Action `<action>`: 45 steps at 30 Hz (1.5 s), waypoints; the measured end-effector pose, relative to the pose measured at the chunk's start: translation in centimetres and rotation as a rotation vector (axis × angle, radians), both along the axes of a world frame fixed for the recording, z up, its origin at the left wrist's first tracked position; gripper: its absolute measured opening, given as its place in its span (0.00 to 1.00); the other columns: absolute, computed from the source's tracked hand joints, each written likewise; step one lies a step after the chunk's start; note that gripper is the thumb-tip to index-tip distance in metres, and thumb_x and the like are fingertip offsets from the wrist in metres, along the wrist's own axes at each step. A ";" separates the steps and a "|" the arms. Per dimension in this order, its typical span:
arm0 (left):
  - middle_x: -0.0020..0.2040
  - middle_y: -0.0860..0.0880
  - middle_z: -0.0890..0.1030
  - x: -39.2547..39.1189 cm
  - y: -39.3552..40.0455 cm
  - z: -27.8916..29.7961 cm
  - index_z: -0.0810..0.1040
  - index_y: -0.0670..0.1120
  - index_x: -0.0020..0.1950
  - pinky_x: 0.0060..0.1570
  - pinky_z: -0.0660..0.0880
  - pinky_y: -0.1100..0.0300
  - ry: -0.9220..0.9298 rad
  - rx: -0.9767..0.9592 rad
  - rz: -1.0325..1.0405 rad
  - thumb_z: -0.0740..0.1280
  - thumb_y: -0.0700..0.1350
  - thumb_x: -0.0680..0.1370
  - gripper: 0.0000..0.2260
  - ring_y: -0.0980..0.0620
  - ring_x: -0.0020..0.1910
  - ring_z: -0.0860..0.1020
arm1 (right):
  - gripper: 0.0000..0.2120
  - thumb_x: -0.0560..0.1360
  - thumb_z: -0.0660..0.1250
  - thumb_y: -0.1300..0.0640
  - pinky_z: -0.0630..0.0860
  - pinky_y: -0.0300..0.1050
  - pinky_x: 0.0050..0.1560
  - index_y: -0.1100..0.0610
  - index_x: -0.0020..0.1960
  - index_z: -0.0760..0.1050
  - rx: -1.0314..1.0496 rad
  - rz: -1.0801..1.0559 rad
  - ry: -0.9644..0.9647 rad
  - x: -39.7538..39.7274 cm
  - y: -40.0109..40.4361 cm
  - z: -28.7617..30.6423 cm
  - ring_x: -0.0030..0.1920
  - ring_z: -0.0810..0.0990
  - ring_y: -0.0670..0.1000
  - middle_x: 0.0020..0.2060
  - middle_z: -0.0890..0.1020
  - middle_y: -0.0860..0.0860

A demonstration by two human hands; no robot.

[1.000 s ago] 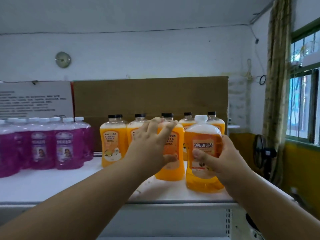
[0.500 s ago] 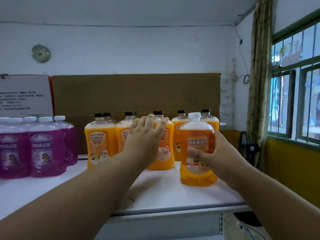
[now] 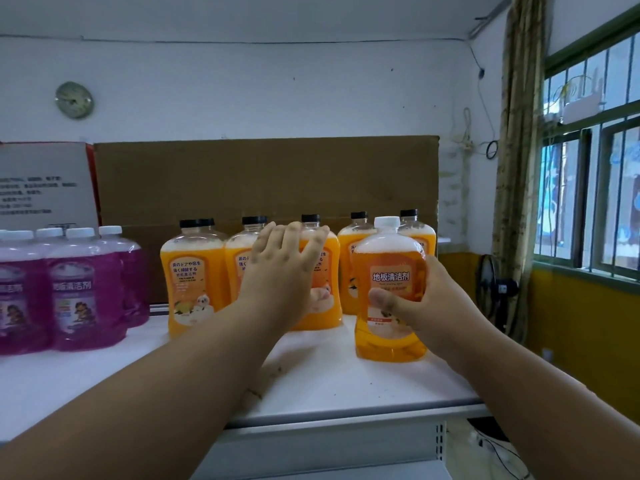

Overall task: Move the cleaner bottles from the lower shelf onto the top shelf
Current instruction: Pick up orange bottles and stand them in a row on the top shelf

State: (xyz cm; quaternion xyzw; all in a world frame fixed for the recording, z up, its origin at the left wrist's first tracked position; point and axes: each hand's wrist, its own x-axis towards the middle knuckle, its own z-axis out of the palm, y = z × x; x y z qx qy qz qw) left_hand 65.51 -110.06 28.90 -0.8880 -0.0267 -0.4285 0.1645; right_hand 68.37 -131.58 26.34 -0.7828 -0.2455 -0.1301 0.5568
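Note:
A white-capped orange cleaner bottle [image 3: 388, 258] stands on the white top shelf [image 3: 329, 386] near its right end. My right hand [image 3: 426, 303] grips it from the right, thumb across the front label. My left hand [image 3: 284, 268] lies flat with straight fingers against the front of a black-capped orange bottle [image 3: 333, 306] in the middle of a row of several such bottles [image 3: 190, 271]. That bottle is mostly hidden behind the hand. The lower shelf is out of view.
Several purple bottles [image 3: 86, 296] stand at the shelf's left. A cardboard sheet [image 3: 263, 178] backs the row. A curtain [image 3: 519, 168], a barred window [image 3: 588, 195] and a fan [image 3: 491, 285] are on the right.
The black-capped bottle under my left hand has slid back into line with the row. The white-capped bottle in my right hand has moved a little further back on the shelf.

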 end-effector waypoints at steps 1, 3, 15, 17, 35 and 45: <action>0.78 0.43 0.63 -0.5 -0.2 0.1 0.52 0.54 0.79 0.75 0.56 0.44 -0.006 -0.016 0.008 0.67 0.68 0.73 0.41 0.39 0.76 0.61 | 0.41 0.60 0.73 0.36 0.80 0.54 0.56 0.43 0.69 0.62 0.007 0.007 -0.001 0.0 -0.1 0.0 0.58 0.79 0.50 0.58 0.78 0.44; 0.76 0.44 0.65 -2.0 -0.8 0.4 0.59 0.54 0.77 0.72 0.61 0.45 -0.030 -0.054 -0.026 0.67 0.68 0.73 0.38 0.41 0.74 0.63 | 0.39 0.60 0.74 0.37 0.81 0.52 0.54 0.43 0.67 0.64 0.035 0.034 -0.002 -0.3 -0.2 0.1 0.56 0.80 0.49 0.56 0.79 0.43; 0.60 0.63 0.72 -15.0 -0.8 -2.9 0.63 0.63 0.69 0.48 0.72 0.65 0.322 -0.960 -0.361 0.70 0.68 0.62 0.37 0.64 0.54 0.73 | 0.41 0.58 0.80 0.37 0.82 0.57 0.53 0.43 0.65 0.65 0.217 0.459 -0.095 -7.1 5.0 3.0 0.55 0.83 0.51 0.55 0.80 0.45; 0.56 0.68 0.72 -18.1 0.6 -3.4 0.62 0.67 0.66 0.47 0.72 0.66 0.274 -0.974 -0.325 0.70 0.70 0.63 0.34 0.67 0.53 0.73 | 0.39 0.58 0.80 0.37 0.83 0.51 0.49 0.39 0.62 0.64 0.214 0.519 -0.122 -9.1 7.4 3.3 0.52 0.83 0.48 0.53 0.80 0.43; 0.60 0.63 0.74 -58.1 31.5 -6.2 0.64 0.61 0.73 0.57 0.76 0.56 -0.041 -1.002 0.234 0.74 0.71 0.63 0.42 0.62 0.58 0.73 | 0.41 0.46 0.81 0.35 0.84 0.51 0.44 0.32 0.55 0.67 0.242 1.116 -0.026 -41.8 46.1 0.8 0.49 0.85 0.45 0.49 0.82 0.41; 0.59 0.63 0.75 -66.5 50.5 -6.0 0.64 0.59 0.73 0.59 0.77 0.52 -0.092 -1.013 0.357 0.75 0.69 0.63 0.42 0.60 0.58 0.75 | 0.37 0.61 0.73 0.36 0.82 0.40 0.37 0.45 0.64 0.62 0.259 1.217 -0.151 -50.0 67.4 0.1 0.47 0.84 0.41 0.51 0.80 0.45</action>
